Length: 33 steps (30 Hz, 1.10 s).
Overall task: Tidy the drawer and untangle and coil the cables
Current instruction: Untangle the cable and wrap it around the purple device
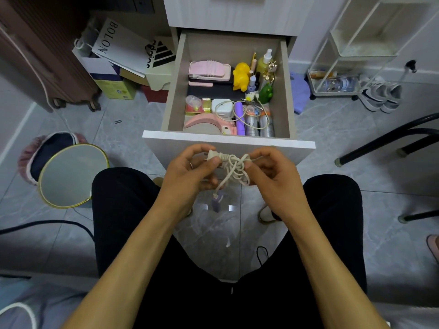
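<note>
from the head view we look down at the open drawer (228, 136), and we place everything else against it. just in front of its front panel, over our lap, we hold a white cable (234, 168) between both hands. our left hand (190, 169) has its fingers (215, 160) curled and pinched on the plug end, whose two prongs point left. our right hand (268, 169) has its fingers curled on the other side of the bundle, pinching a strand. between the hands the cable is a knotted clump of loops, and a short length hangs below it with a small purple connector (216, 202) at its end.

we judge the untangling to be under way and not finished: the knot is tight-looking and no neat coil shows yet.

inside the drawer, near its front right corner, a second thin cable (251, 110) lies in a loose ring over the silver bottles (259, 125), beside a white charger (222, 109). that one is likely left to do. the rest of the drawer looks fairly orderly: a pink case (209, 70) toward the back left, a yellow toy (241, 76) and small bottles toward the back right. whether more sorting is needed there, we cannot tell.
</note>
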Each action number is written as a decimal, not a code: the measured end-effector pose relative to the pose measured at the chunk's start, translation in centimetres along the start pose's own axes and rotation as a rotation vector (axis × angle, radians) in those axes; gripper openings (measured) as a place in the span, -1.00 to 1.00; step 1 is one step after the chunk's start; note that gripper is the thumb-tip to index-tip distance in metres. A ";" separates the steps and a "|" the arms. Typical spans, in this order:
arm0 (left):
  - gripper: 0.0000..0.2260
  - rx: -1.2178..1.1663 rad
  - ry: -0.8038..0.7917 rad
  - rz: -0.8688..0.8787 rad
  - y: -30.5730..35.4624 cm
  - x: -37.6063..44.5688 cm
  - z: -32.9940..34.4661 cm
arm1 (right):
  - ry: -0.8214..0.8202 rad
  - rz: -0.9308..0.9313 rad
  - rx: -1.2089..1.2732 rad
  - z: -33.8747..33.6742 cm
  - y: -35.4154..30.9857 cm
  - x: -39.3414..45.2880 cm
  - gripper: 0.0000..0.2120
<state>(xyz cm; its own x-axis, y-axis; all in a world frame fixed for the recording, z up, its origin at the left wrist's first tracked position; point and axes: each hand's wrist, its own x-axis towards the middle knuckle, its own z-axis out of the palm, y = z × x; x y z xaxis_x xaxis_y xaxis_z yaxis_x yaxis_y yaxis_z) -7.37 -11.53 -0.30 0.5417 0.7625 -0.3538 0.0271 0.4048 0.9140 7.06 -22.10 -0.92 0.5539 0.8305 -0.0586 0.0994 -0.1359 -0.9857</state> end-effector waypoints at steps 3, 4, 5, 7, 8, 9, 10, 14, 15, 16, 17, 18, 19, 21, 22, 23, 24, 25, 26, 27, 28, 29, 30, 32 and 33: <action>-0.87 -0.112 0.035 -0.004 -0.2 0.0 0.2 | 0.059 0.017 -0.006 0.0 0.2 -0.1 -0.89; -0.88 -0.145 0.049 -0.007 -0.3 0.0 0.3 | 0.058 0.024 -0.006 0.2 0.2 -0.2 -0.89; -0.87 -0.171 0.066 -0.012 -0.4 0.0 0.5 | 0.054 0.031 0.001 0.3 0.4 -0.3 -0.90; -0.87 -0.222 0.102 -0.030 -0.6 0.0 0.7 | 0.028 0.050 0.051 0.7 0.7 -0.7 -0.91; -0.87 -0.251 0.115 -0.042 -0.7 0.0 0.8 | 0.004 0.059 0.065 0.8 0.8 -0.8 -0.90; -0.88 -0.274 0.125 -0.058 -0.7 0.1 0.7 | -0.019 0.063 0.063 1.0 0.9 -0.9 -0.88; -0.89 -0.284 0.131 -0.076 -0.7 0.1 0.7 | -0.033 0.062 0.049 1.2 1.0 -1.0 -0.86; -0.91 -0.243 0.147 -0.150 -0.3 0.2 0.3 | 0.016 -0.003 -0.064 1.5 0.9 -0.7 -0.83; -0.90 -0.216 0.150 -0.155 -0.3 0.3 0.2 | 0.031 -0.022 -0.091 1.4 0.7 -0.6 -0.81; -0.87 -0.184 0.155 -0.153 -0.3 0.4 0.1 | 0.040 -0.045 -0.121 1.2 0.6 -0.5 -0.81; -0.84 -0.144 0.160 -0.142 -0.3 0.5 0.0 | 0.045 -0.066 -0.145 1.0 0.6 -0.5 -0.83; -0.82 -0.101 0.161 -0.124 -0.3 0.6 -0.1 | 0.048 -0.084 -0.161 0.8 0.6 -0.5 -0.86; -0.81 -0.059 0.160 -0.102 -0.3 0.6 -0.2 | 0.047 -0.094 -0.165 0.6 0.6 -0.6 -0.90; -0.85 0.003 0.155 -0.068 -0.3 0.7 -0.1 | 0.044 -0.100 -0.168 0.3 0.7 -0.6 -0.91; -0.86 0.019 0.151 -0.056 -0.4 0.6 0.1 | 0.043 -0.101 -0.182 0.1 0.7 -0.6 -0.90; -0.88 0.024 0.145 -0.046 -0.4 0.6 0.2 | 0.037 -0.104 -0.202 0.0 0.7 -0.6 -0.90; -0.88 0.021 0.140 -0.036 -0.4 0.5 0.2 | 0.030 -0.103 -0.224 -0.1 0.6 -0.6 -0.90; -0.88 0.012 0.138 -0.026 -0.4 0.4 0.3 | 0.027 -0.095 -0.239 -0.2 0.6 -0.6 -0.90; -0.87 0.000 0.138 -0.011 -0.4 0.3 0.3 | 0.031 -0.083 -0.244 -0.2 0.6 -0.6 -0.91; -0.87 -0.010 0.138 0.005 -0.3 0.1 0.3 | 0.042 -0.073 -0.245 -0.3 0.5 -0.6 -0.90; -0.86 -0.016 0.138 0.023 -0.2 0.0 0.4 | 0.059 -0.073 -0.248 -0.3 0.5 -0.7 -0.87; -0.86 -0.016 0.141 0.042 -0.1 -0.1 0.5 | 0.077 -0.090 -0.258 -0.2 0.4 -0.8 -0.80; -0.85 -0.010 0.145 0.064 0.0 -0.3 0.6 | 0.093 -0.130 -0.280 -0.2 0.3 -0.8 -0.76; -0.84 0.014 0.140 0.110 0.2 -0.5 0.6 | 0.098 -0.243 -0.335 0.0 -0.2 -0.7 -0.74; -0.83 0.037 0.127 0.132 0.3 -0.7 0.7 | 0.083 -0.295 -0.362 0.0 -0.6 -0.5 -0.77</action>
<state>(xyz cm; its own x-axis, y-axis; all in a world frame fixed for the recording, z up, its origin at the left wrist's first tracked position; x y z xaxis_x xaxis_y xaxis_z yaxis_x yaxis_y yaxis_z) -7.15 -12.25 0.32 0.4320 0.8665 -0.2503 -0.0048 0.2797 0.9601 6.67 -22.46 -0.33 0.5218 0.8178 0.2427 0.5357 -0.0927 -0.8393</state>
